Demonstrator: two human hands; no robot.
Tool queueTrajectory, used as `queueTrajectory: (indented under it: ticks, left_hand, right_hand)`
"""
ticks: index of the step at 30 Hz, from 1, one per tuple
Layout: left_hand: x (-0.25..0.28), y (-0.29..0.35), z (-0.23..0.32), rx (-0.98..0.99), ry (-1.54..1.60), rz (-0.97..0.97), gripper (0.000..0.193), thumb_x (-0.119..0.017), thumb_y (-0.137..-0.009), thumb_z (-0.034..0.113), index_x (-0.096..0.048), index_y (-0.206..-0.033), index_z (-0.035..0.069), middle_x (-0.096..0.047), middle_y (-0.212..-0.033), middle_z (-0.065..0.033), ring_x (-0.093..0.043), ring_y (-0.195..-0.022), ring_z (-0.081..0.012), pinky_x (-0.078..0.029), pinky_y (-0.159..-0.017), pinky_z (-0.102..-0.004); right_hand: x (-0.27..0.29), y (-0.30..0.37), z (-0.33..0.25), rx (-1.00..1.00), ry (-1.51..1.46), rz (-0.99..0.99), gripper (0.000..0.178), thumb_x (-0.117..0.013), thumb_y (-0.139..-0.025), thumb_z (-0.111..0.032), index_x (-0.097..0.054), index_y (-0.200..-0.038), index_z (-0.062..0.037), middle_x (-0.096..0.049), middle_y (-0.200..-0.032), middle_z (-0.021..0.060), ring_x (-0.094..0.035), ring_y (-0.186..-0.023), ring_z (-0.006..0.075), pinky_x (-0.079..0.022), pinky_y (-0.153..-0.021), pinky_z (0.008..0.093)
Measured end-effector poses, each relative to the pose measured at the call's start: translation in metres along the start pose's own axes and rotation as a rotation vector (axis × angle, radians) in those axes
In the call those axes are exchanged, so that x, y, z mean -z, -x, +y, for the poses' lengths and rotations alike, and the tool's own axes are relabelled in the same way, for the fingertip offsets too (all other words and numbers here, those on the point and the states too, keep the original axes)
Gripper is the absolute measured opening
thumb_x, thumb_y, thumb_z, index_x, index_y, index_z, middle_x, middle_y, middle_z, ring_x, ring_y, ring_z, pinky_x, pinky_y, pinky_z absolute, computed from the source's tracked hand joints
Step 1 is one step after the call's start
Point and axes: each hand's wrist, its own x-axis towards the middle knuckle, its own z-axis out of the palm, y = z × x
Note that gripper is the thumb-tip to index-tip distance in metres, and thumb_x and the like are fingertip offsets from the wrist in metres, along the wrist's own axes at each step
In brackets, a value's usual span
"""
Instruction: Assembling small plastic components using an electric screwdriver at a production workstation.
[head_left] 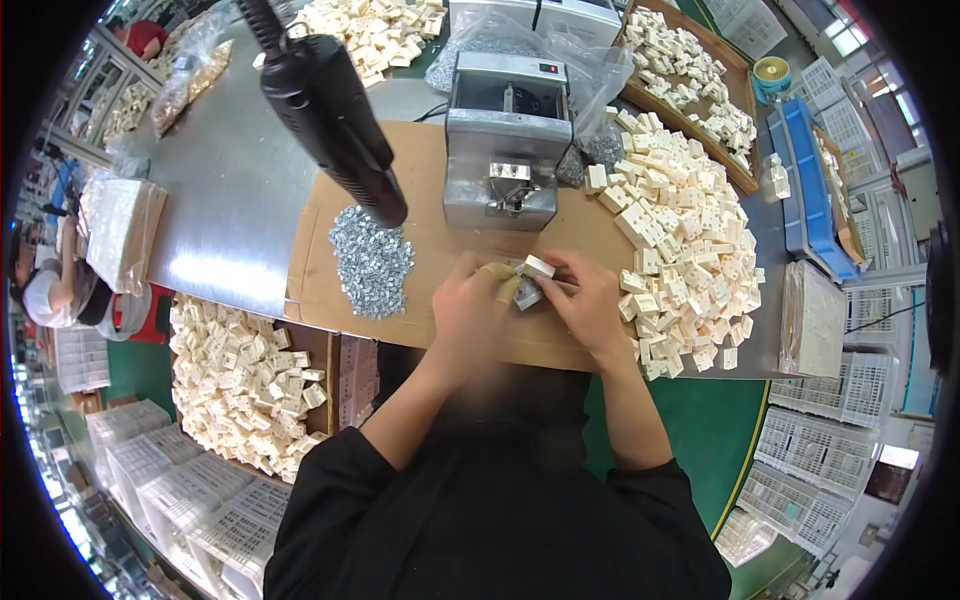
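My right hand (588,300) pinches a small cream plastic housing (539,267) between thumb and fingers, just above the cardboard sheet. Close against it on the left is my left hand (468,308), smeared by motion, its fingers drawn together with yellowish coverings at the tips. What those fingers hold is too small to make out. A small grey metal block (527,293) shows below the housing, between the hands. Beyond them stands a grey metal bench machine (500,140). Left of my hands lies a heap of small shiny metal parts (370,265).
A large pile of cream housings (690,240) covers the right side of the table. More fill a wooden tray (745,95) behind it and a box (320,380) at lower left. A black cylindrical tool (335,130) hangs over the cardboard (420,160). Blue crates (800,175) stand right.
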Motion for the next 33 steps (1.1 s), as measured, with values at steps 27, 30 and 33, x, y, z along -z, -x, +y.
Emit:
queueTrajectory:
  ticks: [27,30,33]
  left_hand:
    - [0.064,-0.013,0.008,-0.177,-0.191,-0.402,0.071,-0.083,-0.068,0.029,-0.058,-0.131,0.008,-0.059,-0.116,-0.0139,-0.054,-0.111,-0.0329,-0.043,-0.092,-0.0433]
    - [0.034,-0.002,0.010,-0.213,-0.238,-0.265,0.077,-0.085,-0.063,0.034,-0.058,-0.131,0.009,-0.059,-0.114,-0.0125,-0.052,-0.110,-0.0315,-0.040,-0.091,-0.0426]
    - [0.014,0.006,-0.008,-0.263,-0.260,-0.153,0.081,-0.086,-0.059,0.035,-0.057,-0.131,0.011,-0.059,-0.111,-0.0104,-0.052,-0.106,-0.0292,-0.039,-0.088,-0.0416]
  right_hand:
    - [0.066,-0.037,-0.021,0.137,-0.475,-0.140,0.049,-0.076,-0.081,-0.032,-0.064,-0.115,0.0011,-0.065,-0.112,0.0151,-0.062,-0.111,0.0275,-0.050,-0.092,0.0385]
    - [0.031,-0.084,-0.092,0.269,-0.570,-0.082,0.086,-0.080,-0.078,-0.027,-0.031,-0.143,0.0017,-0.052,-0.131,0.0146,-0.059,-0.114,0.0249,-0.048,-0.096,0.0392]
    - [0.013,-0.104,-0.138,0.223,-0.569,-0.103,0.089,-0.080,-0.076,-0.011,-0.025,-0.145,-0.0004,-0.051,-0.126,0.0134,-0.061,-0.107,0.0211,-0.052,-0.090,0.0352]
